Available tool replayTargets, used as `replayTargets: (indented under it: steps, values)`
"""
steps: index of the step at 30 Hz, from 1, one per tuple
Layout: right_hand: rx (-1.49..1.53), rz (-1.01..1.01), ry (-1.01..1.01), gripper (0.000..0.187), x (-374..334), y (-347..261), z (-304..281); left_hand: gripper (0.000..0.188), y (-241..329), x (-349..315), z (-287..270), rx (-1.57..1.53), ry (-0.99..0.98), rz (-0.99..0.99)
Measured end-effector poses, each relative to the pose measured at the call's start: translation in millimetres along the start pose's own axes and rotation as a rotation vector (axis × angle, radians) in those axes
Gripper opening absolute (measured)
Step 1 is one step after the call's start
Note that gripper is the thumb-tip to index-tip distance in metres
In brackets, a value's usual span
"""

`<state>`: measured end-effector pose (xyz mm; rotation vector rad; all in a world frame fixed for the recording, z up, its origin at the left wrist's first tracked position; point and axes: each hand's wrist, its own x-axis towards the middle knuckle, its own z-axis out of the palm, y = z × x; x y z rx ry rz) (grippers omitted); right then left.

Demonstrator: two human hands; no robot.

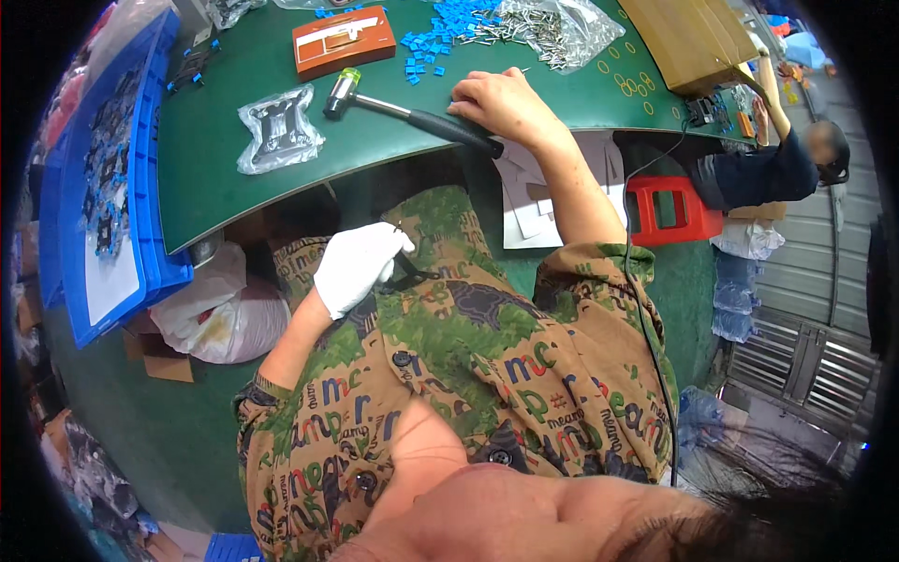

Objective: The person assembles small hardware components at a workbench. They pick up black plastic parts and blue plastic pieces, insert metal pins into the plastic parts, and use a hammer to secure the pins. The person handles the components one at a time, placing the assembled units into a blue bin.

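Note:
My left hand [361,267], in a white glove, is closed on a small black plastic part [408,275] in front of my lap. Most of that part is hidden by the glove. Bare and with curled fingers, my right hand [501,105] is over the green table, just beyond the black handle of a hammer [412,117]. A thin metal tip shows by its fingertips, but what it grips is too small to make out. Close beyond it lie a pile of metal pins [538,33] and many small blue plastic pieces [426,47].
A clear bag with a black part [279,129] and an orange-brown box [344,42] lie on the table [201,197]. A blue bin [169,272] stands left. To the right are a cardboard box [688,42], a red stool [646,211] and another person [763,178].

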<state>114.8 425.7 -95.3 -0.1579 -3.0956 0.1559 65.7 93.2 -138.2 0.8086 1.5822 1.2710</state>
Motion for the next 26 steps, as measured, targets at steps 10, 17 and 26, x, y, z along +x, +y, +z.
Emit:
replayTargets:
  steps: [10,17,26]
  values:
    - [0.043,-0.027,0.036,0.028,-6,-2,3,0.032,-8,-4,2,0.065,-0.015,0.036]
    - [0.113,0.041,-0.086,0.029,-9,5,1,0.032,-8,-3,1,0.042,-0.008,0.021]
    - [0.367,0.068,-0.047,0.037,-25,-30,-26,0.032,-4,-5,0,0.157,-0.046,0.087]
